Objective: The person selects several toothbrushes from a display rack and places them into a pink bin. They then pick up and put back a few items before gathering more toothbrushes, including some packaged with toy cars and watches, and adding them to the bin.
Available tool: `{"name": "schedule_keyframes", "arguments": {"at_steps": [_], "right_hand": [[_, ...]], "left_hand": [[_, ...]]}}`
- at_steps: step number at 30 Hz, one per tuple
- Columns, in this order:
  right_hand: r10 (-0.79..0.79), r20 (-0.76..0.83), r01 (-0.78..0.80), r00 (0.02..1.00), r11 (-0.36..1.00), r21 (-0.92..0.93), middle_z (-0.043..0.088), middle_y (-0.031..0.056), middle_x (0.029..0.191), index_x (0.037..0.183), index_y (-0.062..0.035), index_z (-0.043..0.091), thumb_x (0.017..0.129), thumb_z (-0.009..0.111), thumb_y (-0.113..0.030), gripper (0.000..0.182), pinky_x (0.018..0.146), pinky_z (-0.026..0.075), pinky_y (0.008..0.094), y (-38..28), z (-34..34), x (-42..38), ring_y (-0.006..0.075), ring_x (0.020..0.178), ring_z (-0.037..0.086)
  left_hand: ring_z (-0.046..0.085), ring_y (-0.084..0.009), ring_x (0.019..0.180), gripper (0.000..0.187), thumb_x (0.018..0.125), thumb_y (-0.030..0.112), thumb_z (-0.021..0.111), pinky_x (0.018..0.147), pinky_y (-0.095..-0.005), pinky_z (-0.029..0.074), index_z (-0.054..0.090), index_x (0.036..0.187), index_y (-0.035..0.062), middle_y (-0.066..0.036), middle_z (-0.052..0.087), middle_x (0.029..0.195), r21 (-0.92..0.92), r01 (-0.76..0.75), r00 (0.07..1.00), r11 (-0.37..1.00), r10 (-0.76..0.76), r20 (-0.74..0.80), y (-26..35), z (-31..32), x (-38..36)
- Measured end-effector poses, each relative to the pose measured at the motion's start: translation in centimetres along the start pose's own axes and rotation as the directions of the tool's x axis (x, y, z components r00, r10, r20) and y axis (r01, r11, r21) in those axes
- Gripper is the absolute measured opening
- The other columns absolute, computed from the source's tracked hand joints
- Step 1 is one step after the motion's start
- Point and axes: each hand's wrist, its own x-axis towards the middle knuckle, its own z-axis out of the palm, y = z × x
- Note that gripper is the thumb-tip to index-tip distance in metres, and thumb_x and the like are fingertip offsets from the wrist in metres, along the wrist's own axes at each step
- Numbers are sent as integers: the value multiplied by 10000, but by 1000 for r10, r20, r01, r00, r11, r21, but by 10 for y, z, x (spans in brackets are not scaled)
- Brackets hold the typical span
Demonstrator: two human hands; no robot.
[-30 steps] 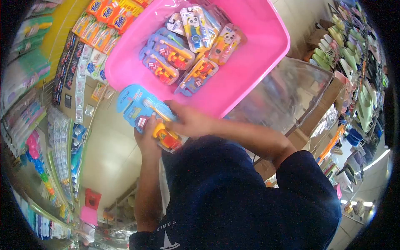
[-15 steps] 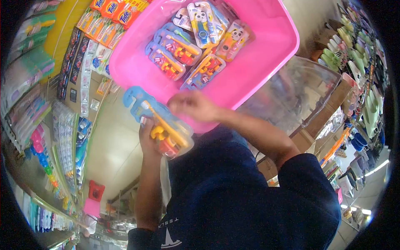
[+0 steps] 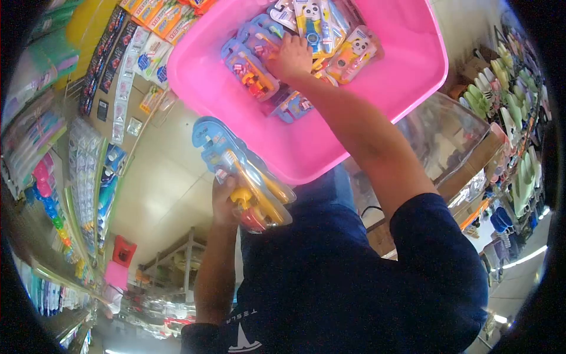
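My left hand (image 3: 224, 200) grips toothbrush packs (image 3: 250, 177), clear blister packs with blue tops, yellow toothbrushes and red-and-yellow toys inside. At least two appear stacked together, held outside the near left rim of the pink tub (image 3: 407, 97). Inside the tub, my right hand (image 3: 293, 58) has its fingers curled over a blue-topped toothbrush pack (image 3: 263, 41), partly hiding it. A similar pack with a red-and-yellow toy (image 3: 250, 74) lies just left of this hand. Panda packs (image 3: 354, 53) sit to its right, and another blue-backed pack (image 3: 293, 106) is partly under my wrist.
Shelves of hanging packets (image 3: 150, 59) line the left side. Slippers (image 3: 507, 88) hang in rows at the right. A clear plastic-covered box (image 3: 442, 133) stands right of the tub, and a red item (image 3: 122, 251) is at lower left.
My right hand has moved from beside the held pack up into the tub, onto a toothbrush pack there. My left hand has shifted slightly right, and a second pack now shows in it.
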Motion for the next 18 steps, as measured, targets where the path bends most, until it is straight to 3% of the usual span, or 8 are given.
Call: {"name": "schedule_keyframes", "arguments": {"at_steps": [1,4,5,9,13,16,17,18], "right_hand": [[15,-60,-11,998,997,70,562,149,1136,1085,-14,568,654,766,-405,614,914,437,412,1,-5,-2,298,1103,531],[83,202,-153,976,921,359,607,182,1003,956,-2,626,688,763,-339,452,829,481,427,12,-33,-8,313,966,607],[21,95,-57,995,921,386,631,190,841,862,12,639,737,733,-284,335,724,505,411,27,-20,-7,323,774,639],[19,-68,17,997,869,495,683,140,806,918,23,645,785,721,-242,305,645,500,352,68,0,1,223,687,645],[47,-17,-24,999,738,675,688,130,922,1109,68,585,849,675,-166,361,695,523,301,79,-8,7,176,796,647],[30,202,-173,979,649,741,679,139,960,1163,74,549,838,688,-182,436,733,528,309,69,-19,-6,195,826,649],[36,81,-81,996,743,665,678,141,964,1173,65,541,838,687,-195,448,743,527,313,61,-14,-15,198,856,653],[-2,145,-105,989,685,721,678,140,952,1169,55,544,826,695,-198,453,740,528,340,61,11,-19,210,860,658]], "left_hand": [[624,-201,922,493,841,290,636,787,-339,527,468,1210,9,-93,603,1020,-27,-7,1000,1000,7,5,-3,-4,2],[629,-207,919,479,854,278,620,792,-341,530,466,1216,4,-102,605,1036,-68,7,999,998,-9,-35,-4,-4,2],[630,-211,919,474,859,274,615,793,-344,530,466,1218,4,-105,605,1041,-69,-2,999,998,0,-32,-2,-2,2],[632,-224,927,462,870,268,603,793,-357,533,464,1223,3,-116,605,1061,-92,-24,1000,995,25,7,3,-1,7],[631,-233,923,457,874,267,603,784,-367,535,466,1223,6,-116,604,1056,-104,-23,999,994,26,23,4,-4,8],[631,-222,905,424,891,255,580,772,-363,535,473,1217,6,-107,604,1047,-25,-44,998,999,43,-36,-3,-10,13],[627,-218,912,410,899,251,568,779,-362,532,475,1214,6,-105,602,1050,12,-38,996,999,39,-82,-2,-6,15],[624,-213,919,397,907,248,556,786,-360,529,478,1212,6,-103,599,1053,49,-30,991,998,36,-129,0,-1,14]]}}
